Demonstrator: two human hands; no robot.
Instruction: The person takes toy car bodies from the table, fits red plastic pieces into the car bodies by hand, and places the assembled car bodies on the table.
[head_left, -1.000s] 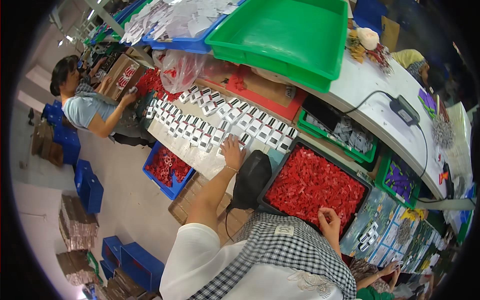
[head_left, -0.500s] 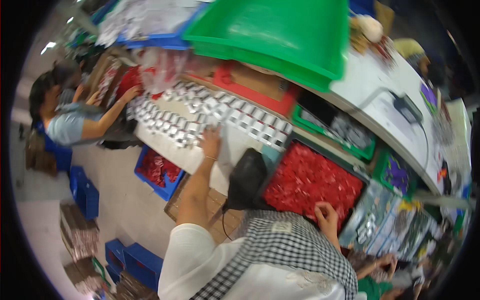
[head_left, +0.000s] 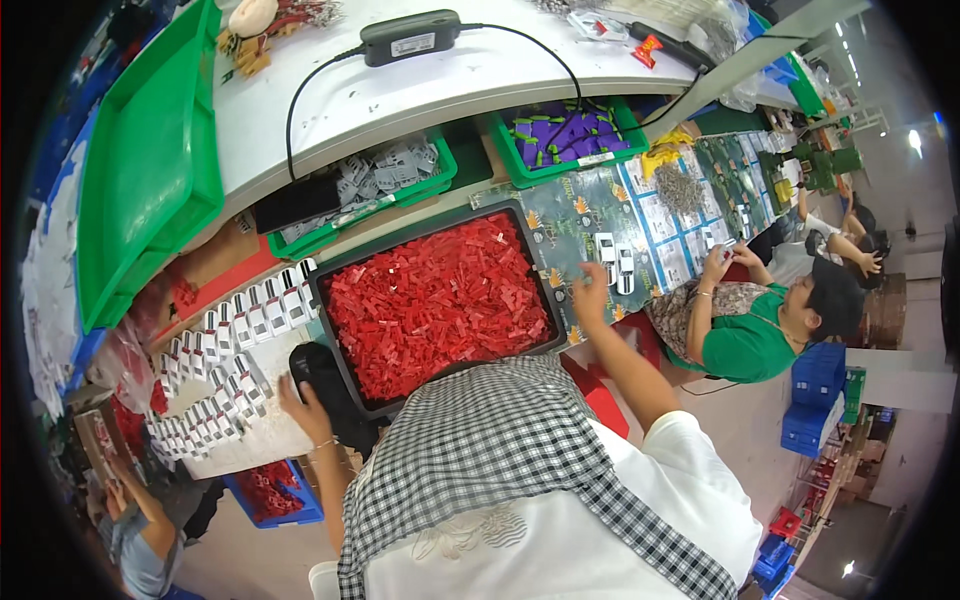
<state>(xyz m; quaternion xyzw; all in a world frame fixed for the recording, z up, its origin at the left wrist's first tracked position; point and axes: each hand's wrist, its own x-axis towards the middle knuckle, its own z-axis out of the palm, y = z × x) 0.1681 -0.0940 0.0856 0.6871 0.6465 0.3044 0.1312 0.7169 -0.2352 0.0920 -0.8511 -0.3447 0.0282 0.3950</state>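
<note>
My left hand (head_left: 308, 410) is beside a rounded black object (head_left: 318, 368) at the left of the tray. Its fingers are spread and hold nothing that I can see; whether they touch the black object I cannot tell. My right hand (head_left: 590, 297) reaches past the tray's right side, fingers apart, nothing visible in it. Just beyond its fingertips lie two white toy cars (head_left: 625, 268) on a patterned mat (head_left: 570, 225). Between my arms a dark tray (head_left: 541, 265) holds many small red plastic pieces (head_left: 440, 300). Rows of small white car-shaped parts (head_left: 240, 325) cover the table at left.
A white shelf (head_left: 330, 110) spans the far side, carrying a black power adapter (head_left: 410, 38) with cables. Below it are green bins of grey parts (head_left: 385, 170) and purple parts (head_left: 565, 135). A large green tray (head_left: 150, 160) is far left. Co-workers (head_left: 770, 330) sit at both sides.
The view has swung to the right. My left hand has left the white parts and is by the black object. My right hand has moved from above the red pieces toward the two white cars.
</note>
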